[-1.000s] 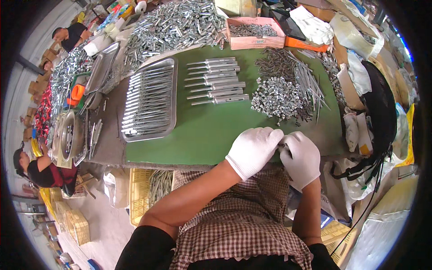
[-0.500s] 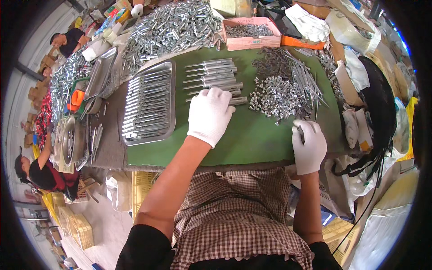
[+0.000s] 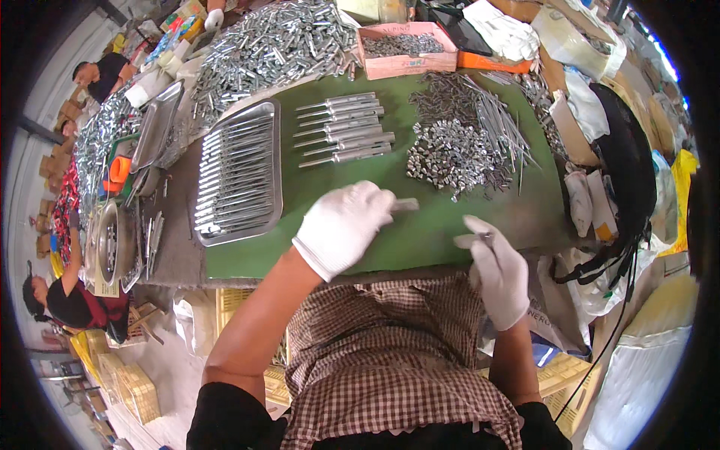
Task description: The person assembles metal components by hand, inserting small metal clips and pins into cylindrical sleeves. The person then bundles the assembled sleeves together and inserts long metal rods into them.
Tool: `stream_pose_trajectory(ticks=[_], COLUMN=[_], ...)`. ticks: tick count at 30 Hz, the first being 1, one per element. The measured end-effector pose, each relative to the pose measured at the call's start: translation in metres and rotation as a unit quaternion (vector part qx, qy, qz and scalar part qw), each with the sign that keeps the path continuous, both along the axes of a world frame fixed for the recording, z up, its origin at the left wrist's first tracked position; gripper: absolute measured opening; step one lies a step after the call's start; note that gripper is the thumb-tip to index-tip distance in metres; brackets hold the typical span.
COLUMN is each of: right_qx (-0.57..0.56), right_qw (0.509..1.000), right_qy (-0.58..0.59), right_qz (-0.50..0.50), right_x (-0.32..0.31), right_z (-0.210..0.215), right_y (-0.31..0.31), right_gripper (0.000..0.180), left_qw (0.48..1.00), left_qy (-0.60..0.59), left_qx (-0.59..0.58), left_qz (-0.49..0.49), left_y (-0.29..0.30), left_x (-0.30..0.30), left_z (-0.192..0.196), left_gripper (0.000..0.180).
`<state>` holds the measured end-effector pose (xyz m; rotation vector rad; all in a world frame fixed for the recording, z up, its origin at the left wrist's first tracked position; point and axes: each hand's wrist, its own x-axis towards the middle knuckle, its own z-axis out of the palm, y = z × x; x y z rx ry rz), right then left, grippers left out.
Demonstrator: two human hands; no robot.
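Observation:
Both my hands wear white gloves over a green table mat (image 3: 420, 225). My left hand (image 3: 346, 222) is closed around a short metal sleeve (image 3: 406, 204) whose end sticks out to the right. My right hand (image 3: 495, 266) pinches a thin metal pin (image 3: 472, 240) near the mat's front edge. A row of several assembled metal rods (image 3: 345, 127) lies further back on the mat. To their right sits a heap of small metal nuts (image 3: 450, 157) with long thin pins (image 3: 495, 120) behind it.
A steel tray (image 3: 238, 176) filled with finished rods lies left of the mat. A large pile of metal sleeves (image 3: 270, 45) and a pink cardboard box (image 3: 405, 51) stand at the back. Other people sit at the far left. Bags and a black helmet (image 3: 622, 150) crowd the right side.
My left hand reached out to the row of rods, then drew back toward me holding a metal sleeve. My right hand shifted right and stays low with its pin.

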<state>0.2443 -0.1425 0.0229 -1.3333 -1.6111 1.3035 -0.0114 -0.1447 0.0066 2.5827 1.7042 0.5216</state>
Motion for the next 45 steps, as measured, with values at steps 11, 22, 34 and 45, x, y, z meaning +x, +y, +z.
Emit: stream_pose_trajectory(ticks=[11, 22, 34, 45], right_qx=[-0.091, 0.03, 0.06, 0.31], right_qw=[0.995, 0.999, 0.997, 0.909], right_qy=[0.027, -0.02, -0.018, -0.276], right_qz=[0.018, 0.032, 0.055, -0.028], right_x=[-0.014, -0.015, -0.013, -0.014], right_z=[-0.002, -0.011, -0.018, -0.034], right_y=[0.011, 0.012, 0.016, 0.06], right_gripper=[0.023, 0.01, 0.015, 0.016], left_qw=[0.997, 0.984, 0.988, 0.99], left_qy=[-0.072, -0.141, -0.146, -0.017], left_qx=[0.016, -0.111, -0.033, -0.054], left_qz=[-0.029, 0.009, 0.028, 0.13], left_y=[-0.024, -0.027, -0.028, -0.03], left_x=[0.032, 0.028, 0.037, 0.064], left_z=[0.018, 0.024, 0.011, 0.007], left_gripper=[0.046, 0.056, 0.027, 0.013])
